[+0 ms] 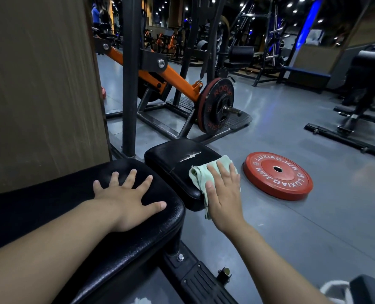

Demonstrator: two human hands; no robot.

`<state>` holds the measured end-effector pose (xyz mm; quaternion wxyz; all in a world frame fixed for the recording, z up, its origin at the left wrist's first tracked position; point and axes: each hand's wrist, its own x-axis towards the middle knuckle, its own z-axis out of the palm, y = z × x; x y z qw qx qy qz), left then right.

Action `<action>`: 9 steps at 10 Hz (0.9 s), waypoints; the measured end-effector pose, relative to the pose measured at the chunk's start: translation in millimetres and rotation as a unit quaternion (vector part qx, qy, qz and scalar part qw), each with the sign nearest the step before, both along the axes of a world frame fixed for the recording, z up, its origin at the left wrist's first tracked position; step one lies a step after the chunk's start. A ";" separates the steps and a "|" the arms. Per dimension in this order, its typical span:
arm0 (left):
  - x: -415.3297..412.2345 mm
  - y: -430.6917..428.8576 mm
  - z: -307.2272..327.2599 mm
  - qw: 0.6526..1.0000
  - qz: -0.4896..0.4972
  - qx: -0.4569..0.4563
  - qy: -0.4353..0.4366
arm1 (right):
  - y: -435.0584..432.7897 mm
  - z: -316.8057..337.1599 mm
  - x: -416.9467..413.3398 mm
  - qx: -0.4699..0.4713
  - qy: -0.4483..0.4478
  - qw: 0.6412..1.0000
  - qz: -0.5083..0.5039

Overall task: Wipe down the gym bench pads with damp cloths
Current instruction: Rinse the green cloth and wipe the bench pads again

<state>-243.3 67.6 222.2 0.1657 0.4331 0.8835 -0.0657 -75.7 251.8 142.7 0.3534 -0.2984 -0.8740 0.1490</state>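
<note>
Cloth (206,172): pale green, soft, limp, likely light; best handled flat under the palm, or pinched at a bunched fold. It lies crumpled on the right edge of the small black pad (177,163), part hanging over the side. Right hand (225,194): spread flat, pressing the cloth. Small pad: glossy, its cover torn near the middle. Long pad (72,205): just left of the small pad; left hand (127,198) splayed flat on it, holding nothing. Red plate (277,175): on the floor, right of the small pad.
</note>
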 end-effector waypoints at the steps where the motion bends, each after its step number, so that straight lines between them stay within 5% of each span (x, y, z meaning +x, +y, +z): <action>1: 0.9 1.4 2.7 1.000 0.002 -0.007 -0.002 | -11.6 -14.0 -5.1 0.021 0.032 0.999 -0.001; 3: 1.0 1.3 3.0 1.000 0.005 -0.012 -0.004 | -14.0 -14.6 -5.9 0.097 0.010 0.995 0.020; 5: 2.0 1.8 2.2 1.000 0.003 -0.011 -0.001 | -18.0 4.7 -8.2 0.157 -0.133 0.978 0.016; 7: 2.3 2.0 2.7 1.000 0.005 -0.010 0.004 | -15.5 50.0 -54.9 0.129 -0.334 0.932 0.062; 9: 2.9 1.9 2.6 1.000 0.003 -0.009 0.007 | -4.4 61.6 -134.0 0.093 -0.387 0.916 0.058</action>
